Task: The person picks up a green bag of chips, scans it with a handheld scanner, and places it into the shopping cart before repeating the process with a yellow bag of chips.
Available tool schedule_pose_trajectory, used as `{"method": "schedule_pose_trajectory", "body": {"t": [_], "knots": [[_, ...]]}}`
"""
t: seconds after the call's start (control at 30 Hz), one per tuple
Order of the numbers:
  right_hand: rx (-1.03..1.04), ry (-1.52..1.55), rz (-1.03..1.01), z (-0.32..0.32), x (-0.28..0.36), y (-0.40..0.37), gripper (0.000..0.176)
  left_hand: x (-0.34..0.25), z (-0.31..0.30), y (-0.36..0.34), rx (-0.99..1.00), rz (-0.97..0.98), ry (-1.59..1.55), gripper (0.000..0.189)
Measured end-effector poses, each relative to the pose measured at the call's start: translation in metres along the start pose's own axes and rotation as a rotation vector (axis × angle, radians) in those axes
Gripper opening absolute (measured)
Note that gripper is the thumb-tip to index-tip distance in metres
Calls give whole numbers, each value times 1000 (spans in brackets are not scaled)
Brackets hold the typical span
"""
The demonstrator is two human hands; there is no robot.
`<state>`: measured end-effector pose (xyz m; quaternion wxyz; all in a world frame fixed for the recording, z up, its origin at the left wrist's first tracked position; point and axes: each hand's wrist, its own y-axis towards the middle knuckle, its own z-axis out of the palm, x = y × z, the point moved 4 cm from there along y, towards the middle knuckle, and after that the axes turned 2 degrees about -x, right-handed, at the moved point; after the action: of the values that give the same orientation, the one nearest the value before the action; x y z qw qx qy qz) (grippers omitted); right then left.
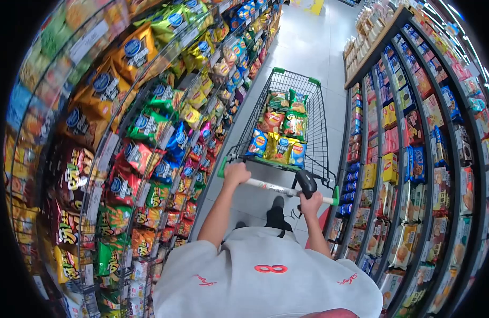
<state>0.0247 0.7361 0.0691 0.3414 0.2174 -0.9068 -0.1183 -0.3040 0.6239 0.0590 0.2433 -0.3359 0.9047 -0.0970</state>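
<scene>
Both my hands are wrapped round the white handlebar (271,187) of a shopping cart. My left hand (237,174) grips it close to the green cap at its left end. Towards the other end, my right hand (310,203) closes on the bar just below a black device (306,183) mounted there. Ahead of the bar stretches the cart's dark wire basket (321,124) with green corners. Several snack bags lie in it in rows: a yellow bag (279,149) between blue ones at the near end, with red and green bags (294,124) farther forward.
Shelves packed with chip bags (143,124) rise close on the left. On the right stand dark shelves of boxed and wrapped snacks (390,167), with a wooden-edged display (369,40) farther ahead. A grey tiled aisle floor (319,47) runs forward between them.
</scene>
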Motion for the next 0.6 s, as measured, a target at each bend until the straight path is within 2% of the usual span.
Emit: {"method": "schedule_pose_trajectory", "body": {"t": [0.17, 0.27, 0.4, 0.5, 0.6], "knots": [[-26, -27, -3, 14, 19, -24, 29, 22, -15, -14, -106, 73, -8, 36], [107, 70, 175, 20, 24, -36, 38, 35, -19, -19, -84, 88, 4, 37], [91, 56, 183, 24, 40, -54, 40, 51, -24, -29, -114, 99, 3, 36], [65, -22, 109, 17, 56, -71, 30, 64, -24, -40, -165, 110, -24, 33], [95, 19, 95, 12, 70, -85, 31, 76, -24, -52, -205, 109, -37, 30]]}}
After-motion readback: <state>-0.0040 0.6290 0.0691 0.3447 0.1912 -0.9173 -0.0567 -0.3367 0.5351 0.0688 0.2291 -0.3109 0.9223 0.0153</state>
